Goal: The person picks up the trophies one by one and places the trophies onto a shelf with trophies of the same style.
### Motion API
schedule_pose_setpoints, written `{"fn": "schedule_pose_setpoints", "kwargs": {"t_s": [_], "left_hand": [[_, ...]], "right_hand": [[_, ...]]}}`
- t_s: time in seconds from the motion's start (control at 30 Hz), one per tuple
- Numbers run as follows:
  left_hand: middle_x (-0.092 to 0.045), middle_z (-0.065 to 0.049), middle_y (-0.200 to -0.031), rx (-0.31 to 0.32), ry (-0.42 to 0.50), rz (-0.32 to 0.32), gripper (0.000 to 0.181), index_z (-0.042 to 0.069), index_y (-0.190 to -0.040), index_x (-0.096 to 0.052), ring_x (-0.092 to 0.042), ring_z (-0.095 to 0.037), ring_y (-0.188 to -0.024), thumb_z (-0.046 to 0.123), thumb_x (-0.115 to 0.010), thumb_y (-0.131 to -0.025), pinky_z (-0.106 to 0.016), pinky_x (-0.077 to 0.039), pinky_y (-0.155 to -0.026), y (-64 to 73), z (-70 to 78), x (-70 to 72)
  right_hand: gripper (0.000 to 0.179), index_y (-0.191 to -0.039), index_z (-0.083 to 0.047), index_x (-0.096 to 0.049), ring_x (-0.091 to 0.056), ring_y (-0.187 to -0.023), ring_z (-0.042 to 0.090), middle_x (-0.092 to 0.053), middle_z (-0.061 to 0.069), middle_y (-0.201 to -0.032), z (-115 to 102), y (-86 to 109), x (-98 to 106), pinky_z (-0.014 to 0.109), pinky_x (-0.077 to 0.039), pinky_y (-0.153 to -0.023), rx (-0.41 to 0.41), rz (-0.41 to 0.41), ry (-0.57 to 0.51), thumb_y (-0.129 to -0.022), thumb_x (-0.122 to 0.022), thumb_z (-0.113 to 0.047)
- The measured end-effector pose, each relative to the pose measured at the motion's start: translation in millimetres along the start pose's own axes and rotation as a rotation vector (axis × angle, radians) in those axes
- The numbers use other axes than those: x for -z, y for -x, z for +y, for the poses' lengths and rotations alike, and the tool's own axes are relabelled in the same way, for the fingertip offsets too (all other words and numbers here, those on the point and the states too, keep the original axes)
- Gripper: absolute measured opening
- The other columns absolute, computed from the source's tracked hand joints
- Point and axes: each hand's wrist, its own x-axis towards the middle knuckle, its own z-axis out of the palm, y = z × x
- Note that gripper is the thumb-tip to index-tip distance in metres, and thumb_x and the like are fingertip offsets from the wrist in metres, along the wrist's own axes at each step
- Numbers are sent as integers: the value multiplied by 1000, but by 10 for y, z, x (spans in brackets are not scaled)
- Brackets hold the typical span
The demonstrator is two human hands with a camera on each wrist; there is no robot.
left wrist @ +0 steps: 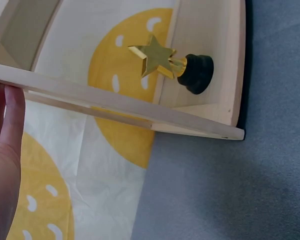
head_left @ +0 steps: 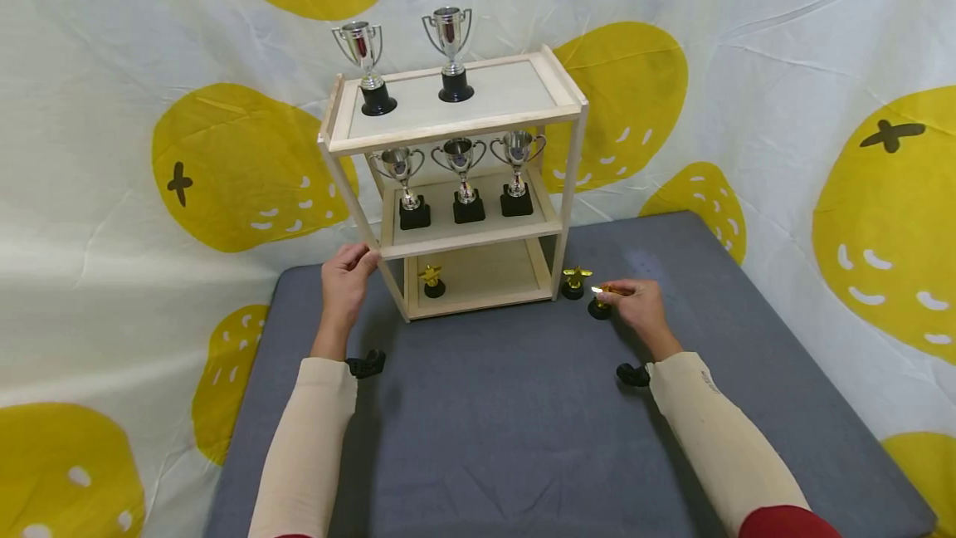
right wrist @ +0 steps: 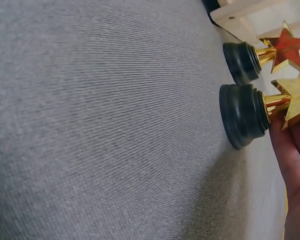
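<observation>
My left hand [head_left: 346, 285] grips the left front post of a three-tier wooden shelf [head_left: 478, 241], just below its middle tier. In the left wrist view, the fingers [left wrist: 12, 117] are at the post [left wrist: 90, 95]. At the shelf's right side, my right hand [head_left: 641, 305] pinches a gold star trophy [right wrist: 244, 117] by its star; its round black base is right at the tabletop. Beside it, near the shelf's right front foot, stands another star trophy [head_left: 573, 289]. A third star trophy [head_left: 434, 285] stands upright on the bottom tier, toward the left.
Three silver two-handled cups [head_left: 468, 207] with square black bases line the middle tier. Two more silver cups [head_left: 455, 83] stand on the top tier. A grey cloth-covered table [head_left: 493, 422] bears the shelf, with a lemon-print curtain [head_left: 769, 40] behind.
</observation>
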Motion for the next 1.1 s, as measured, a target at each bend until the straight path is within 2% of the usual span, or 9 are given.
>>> {"fn": "schedule_pose_setpoints", "kwargs": {"t_s": [0.2, 0.37, 0.6, 0.93, 1.1], "left_hand": [[-66, 9, -99, 6, 0, 0, 39, -11, -127, -70, -67, 0, -93, 15, -72, -99, -11, -59, -87, 1, 3, -28], [-67, 10, -97, -2, 19, 7, 35, -11, -126, -70, -67, 0, -92, 12, -72, -99, -12, -59, -86, -1, 4, -39], [-65, 15, -93, -11, 33, 11, 33, -13, -126, -69, -67, 1, -91, 7, -70, -99, -12, -59, -85, -4, -8, -34], [-64, 14, -93, -5, 33, 18, 33, -14, -126, -69, -67, 0, -89, 4, -70, -99, -12, -59, -85, -7, 15, -39], [-64, 13, -93, -1, 32, 9, 32, -14, -126, -69, -66, 0, -90, 5, -69, -99, -12, -59, -86, -5, 18, -41]], "right_hand": [[29, -108, 5, -80, -59, -75, -9, -77, 26, -108, -46, 37, -13, 10, -50, -64, -15, 14, -28, -87, -87, -14], [29, -106, 4, -81, -59, -74, -9, -78, 24, -105, -71, 36, -30, 11, -50, -63, -4, 15, -31, -85, -88, -15], [24, -102, 3, -82, -60, -72, -2, -78, 24, -102, -135, 72, -28, 15, -50, -58, 16, -10, -46, -85, -88, -13], [23, -102, 4, -82, -63, -74, -10, -79, 23, -100, -240, 125, -45, 10, -52, -62, 53, -41, -94, -85, -87, -10], [24, -103, 7, -81, -64, -75, -11, -77, 28, -101, -303, 145, -52, 9, -53, -65, 81, -70, -151, -85, -87, -7]]}}
